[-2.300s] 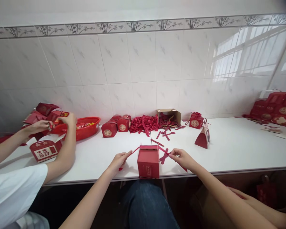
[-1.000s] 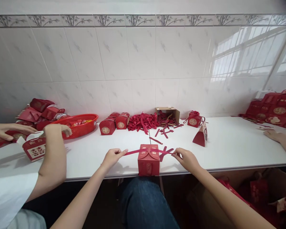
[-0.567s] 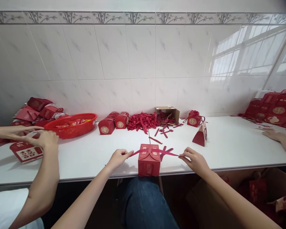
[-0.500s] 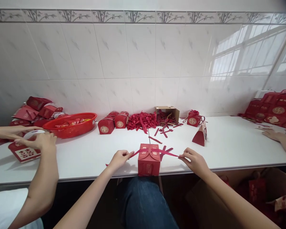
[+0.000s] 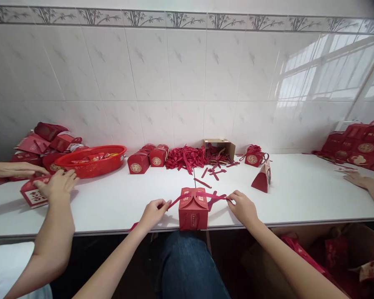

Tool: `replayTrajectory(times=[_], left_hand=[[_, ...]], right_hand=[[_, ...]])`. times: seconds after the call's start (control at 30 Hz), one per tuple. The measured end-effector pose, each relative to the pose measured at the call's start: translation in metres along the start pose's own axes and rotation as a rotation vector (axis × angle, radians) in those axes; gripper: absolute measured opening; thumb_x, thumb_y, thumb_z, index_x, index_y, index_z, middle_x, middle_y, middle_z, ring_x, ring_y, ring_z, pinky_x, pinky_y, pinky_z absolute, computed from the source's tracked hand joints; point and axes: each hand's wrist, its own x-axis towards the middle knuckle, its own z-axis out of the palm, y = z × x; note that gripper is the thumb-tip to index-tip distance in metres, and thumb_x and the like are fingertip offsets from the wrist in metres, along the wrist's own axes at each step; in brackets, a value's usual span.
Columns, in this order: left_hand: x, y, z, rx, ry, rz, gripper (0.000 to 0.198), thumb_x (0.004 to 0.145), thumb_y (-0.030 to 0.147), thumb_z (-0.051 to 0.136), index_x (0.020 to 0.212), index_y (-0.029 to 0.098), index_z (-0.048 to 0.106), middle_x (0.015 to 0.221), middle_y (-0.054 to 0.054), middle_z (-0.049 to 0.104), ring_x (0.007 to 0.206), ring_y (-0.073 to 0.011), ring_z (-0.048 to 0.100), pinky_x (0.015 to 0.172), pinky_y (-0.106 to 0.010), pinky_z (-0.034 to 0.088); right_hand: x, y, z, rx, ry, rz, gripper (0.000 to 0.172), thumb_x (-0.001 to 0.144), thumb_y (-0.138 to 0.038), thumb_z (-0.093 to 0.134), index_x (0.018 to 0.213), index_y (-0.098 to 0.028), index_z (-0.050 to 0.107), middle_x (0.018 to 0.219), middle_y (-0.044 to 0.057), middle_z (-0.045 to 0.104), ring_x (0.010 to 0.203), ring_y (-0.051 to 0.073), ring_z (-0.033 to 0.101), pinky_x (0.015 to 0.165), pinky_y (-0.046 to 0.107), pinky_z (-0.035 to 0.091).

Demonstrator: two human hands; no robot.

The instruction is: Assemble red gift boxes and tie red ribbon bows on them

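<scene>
A red gift box (image 5: 193, 211) with gold print stands upright at the table's front edge, its curved top flaps folded together. A red ribbon (image 5: 213, 195) runs through the top and out at both sides. My left hand (image 5: 153, 212) pinches the ribbon's left part between thumb and fingers, its loose tail showing behind the wrist. On the other side my right hand (image 5: 242, 207) pinches the ribbon's right part, close to the box. Both hands are off the box itself. Some flat red strips (image 5: 214, 199) lie behind the box, partly hidden.
Behind are a heap of red ribbons (image 5: 187, 158), a cardboard box (image 5: 220, 147) on its side and finished-looking red boxes (image 5: 139, 162). A red basin (image 5: 95, 164) with packets stands left. A co-worker's hands (image 5: 57, 185) fold a box there; another person's hand (image 5: 358, 179) rests right.
My right hand has moved inward, nearer the box, still pinching the ribbon. My left hand has shifted slightly down. The left co-worker's box has moved right and its top is pressed down.
</scene>
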Motion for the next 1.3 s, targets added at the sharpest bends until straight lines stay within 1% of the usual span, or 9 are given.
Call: replayTrajectory(times=[0.2,0.33,0.47,0.57,0.7,0.8,0.97,1.13,1.3], left_hand=[[-0.014,-0.001,-0.004,0.078,0.243,0.071,0.024,0.076,0.043,0.051,0.076,0.02,0.059,0.081,-0.005,0.06,0.08,-0.0224,0.053,0.072,-0.03,0.038],[-0.034,0.01,-0.016,0.058,-0.033,0.078,0.03,0.082,0.044,0.047,0.072,0.021,0.063,0.065,-0.001,0.061,0.063,-0.0186,0.052,0.06,-0.026,0.035],[-0.044,0.024,-0.013,0.009,-0.302,0.065,0.026,0.079,0.04,0.052,0.067,0.022,0.067,0.064,-0.002,0.064,0.063,-0.0202,0.056,0.058,-0.026,0.033],[-0.04,0.027,-0.005,-0.133,-0.325,-0.031,0.014,0.071,0.031,0.058,0.077,0.023,0.067,0.06,-0.001,0.063,0.062,-0.0207,0.057,0.056,-0.026,0.034],[-0.031,0.027,-0.001,-0.618,-0.245,-0.385,0.043,0.065,0.014,0.053,0.108,0.02,0.055,0.058,0.003,0.06,0.047,-0.0135,0.05,0.048,-0.023,0.032],[-0.024,0.028,-0.005,-1.04,-0.099,-0.537,0.03,0.067,0.012,0.053,0.096,0.018,0.055,0.08,-0.006,0.067,0.057,-0.0132,0.058,0.05,-0.023,0.038],[-0.011,0.03,-0.015,-1.123,0.074,-0.521,0.009,0.081,0.021,0.052,0.077,0.016,0.058,0.069,-0.004,0.062,0.057,-0.0128,0.059,0.05,-0.023,0.042],[0.004,0.041,-0.031,-1.092,0.209,-0.366,0.013,0.082,0.025,0.054,0.075,0.018,0.061,0.067,-0.001,0.062,0.059,-0.012,0.059,0.052,-0.022,0.042],[0.015,0.066,-0.043,-0.998,0.316,-0.121,0.024,0.063,0.03,0.075,0.082,0.018,0.065,0.083,0.001,0.067,0.071,-0.0111,0.059,0.059,-0.02,0.04]], right_hand=[[-0.012,-0.003,0.011,0.132,-0.089,0.076,0.033,0.077,-0.017,0.053,0.109,-0.019,0.055,0.093,0.006,0.06,0.081,0.019,0.058,0.063,0.027,0.041],[-0.021,-0.011,-0.003,0.235,-0.095,0.125,0.023,0.074,-0.02,0.051,0.097,-0.016,0.054,0.096,0.008,0.058,0.08,0.02,0.055,0.065,0.029,0.041],[-0.024,-0.041,-0.015,0.57,-0.283,0.117,0.013,0.071,-0.017,0.05,0.079,-0.019,0.059,0.068,0.0,0.057,0.062,0.014,0.052,0.061,0.026,0.038],[-0.026,-0.061,-0.013,0.838,-0.485,0.259,0.021,0.067,-0.013,0.051,0.084,-0.019,0.063,0.05,-0.005,0.051,0.049,0.012,0.048,0.053,0.024,0.035],[-0.024,-0.07,-0.005,1.071,-0.628,0.46,0.019,0.072,-0.018,0.045,0.086,-0.018,0.058,0.038,-0.008,0.04,0.032,0.009,0.032,0.037,0.02,0.022],[-0.019,-0.07,-0.003,1.255,-0.564,0.567,0.013,0.078,-0.027,0.041,0.068,-0.02,0.045,0.043,-0.009,0.033,0.034,0.006,0.023,0.034,0.017,0.015],[-0.002,-0.07,-0.009,1.461,-0.373,0.631,0.033,0.083,-0.04,0.048,0.059,-0.022,0.033,0.045,-0.01,0.02,0.035,0.005,0.019,0.032,0.016,0.017],[0.019,-0.066,-0.029,1.542,-0.13,0.63,0.024,0.079,-0.043,0.059,0.071,-0.022,0.049,0.055,-0.004,0.048,0.042,0.007,0.041,0.037,0.018,0.034],[0.04,-0.066,-0.063,1.503,-0.013,0.48,0.025,0.063,-0.034,0.076,0.078,-0.019,0.064,0.079,0.002,0.066,0.074,0.014,0.063,0.063,0.025,0.049]])
